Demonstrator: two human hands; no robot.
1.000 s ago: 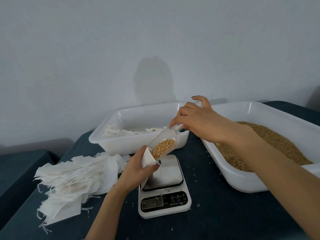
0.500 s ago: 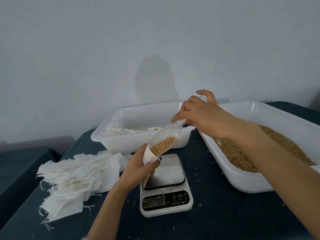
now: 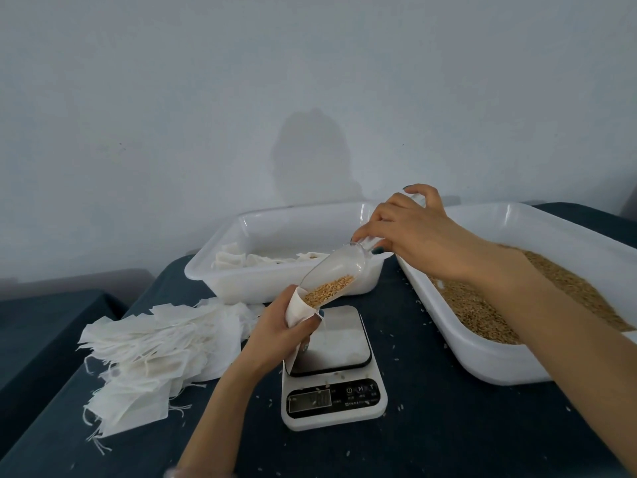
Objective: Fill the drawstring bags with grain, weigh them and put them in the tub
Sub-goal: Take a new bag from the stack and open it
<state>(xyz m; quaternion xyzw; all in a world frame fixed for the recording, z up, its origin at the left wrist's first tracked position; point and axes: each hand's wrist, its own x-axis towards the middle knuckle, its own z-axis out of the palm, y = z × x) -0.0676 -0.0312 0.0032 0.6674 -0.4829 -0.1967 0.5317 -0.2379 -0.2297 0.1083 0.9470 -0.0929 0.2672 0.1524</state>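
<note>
At centre frame, your left hand [image 3: 275, 326] grips a white drawstring bag [image 3: 297, 310] over the kitchen scale [image 3: 334, 370]. Your right hand [image 3: 406, 232] pinches a clear scoop [image 3: 331, 267], tilted down, with its grain [image 3: 327, 290] at the bag's mouth. A white tub [image 3: 275, 220] holding bags sits just behind.

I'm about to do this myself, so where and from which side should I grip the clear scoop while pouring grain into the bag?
Grip the scoop by its narrow handle at the raised rear end, coming from above, as the right hand does. Its open mouth tilts down into the bag that the left hand holds, so the front should stay free.
</note>
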